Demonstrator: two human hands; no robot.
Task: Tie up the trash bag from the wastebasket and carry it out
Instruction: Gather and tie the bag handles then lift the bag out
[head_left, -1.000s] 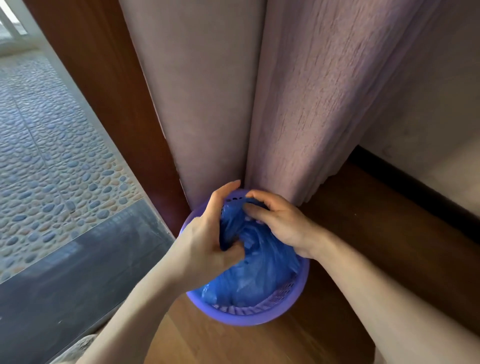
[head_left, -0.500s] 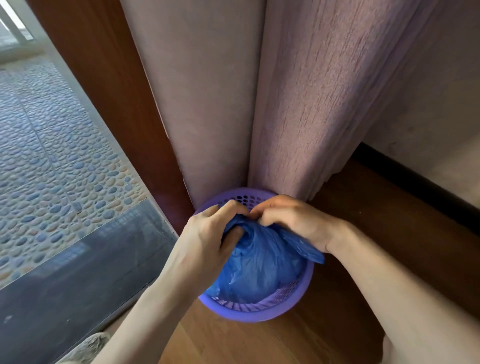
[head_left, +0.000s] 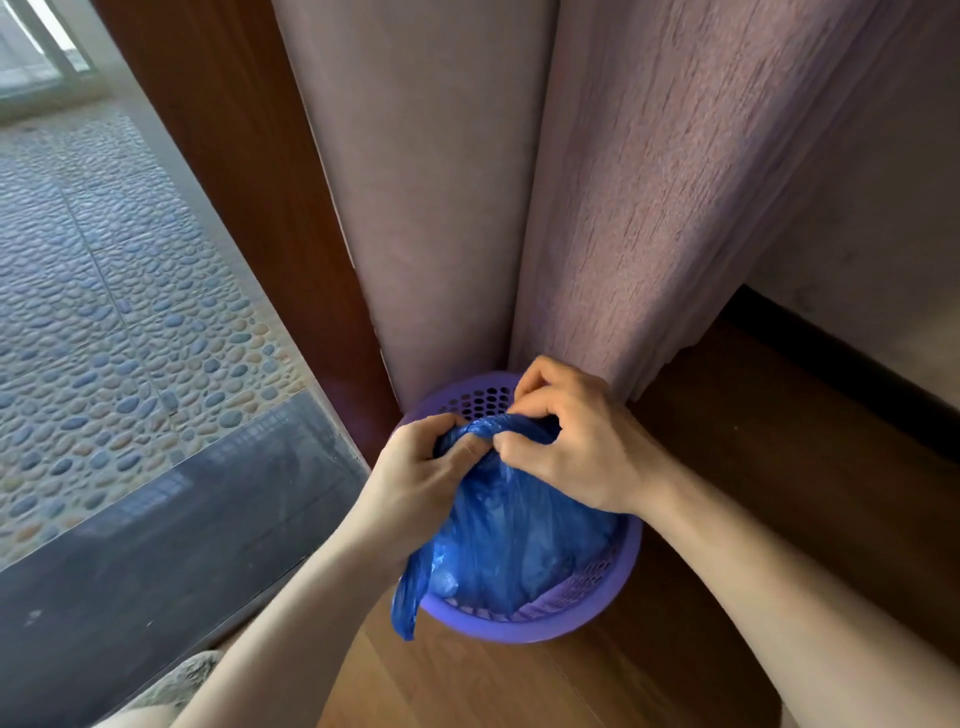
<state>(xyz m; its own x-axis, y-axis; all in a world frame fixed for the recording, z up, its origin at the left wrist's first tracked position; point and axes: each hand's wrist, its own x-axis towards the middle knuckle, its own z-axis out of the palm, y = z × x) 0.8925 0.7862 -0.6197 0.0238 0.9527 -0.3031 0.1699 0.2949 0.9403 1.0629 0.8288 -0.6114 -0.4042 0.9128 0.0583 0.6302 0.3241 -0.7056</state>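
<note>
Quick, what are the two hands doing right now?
Left hand: closed, gripping the twisted top of the blue trash bag.
Right hand: closed, pinching the same twisted top from the other side.

1. The left hand (head_left: 415, 475) reaches in from the lower left on a bare forearm, fingers curled and pinched closed.
2. The right hand (head_left: 576, 441) comes from the lower right, knuckles up, fingers clenched, touching the left.
</note>
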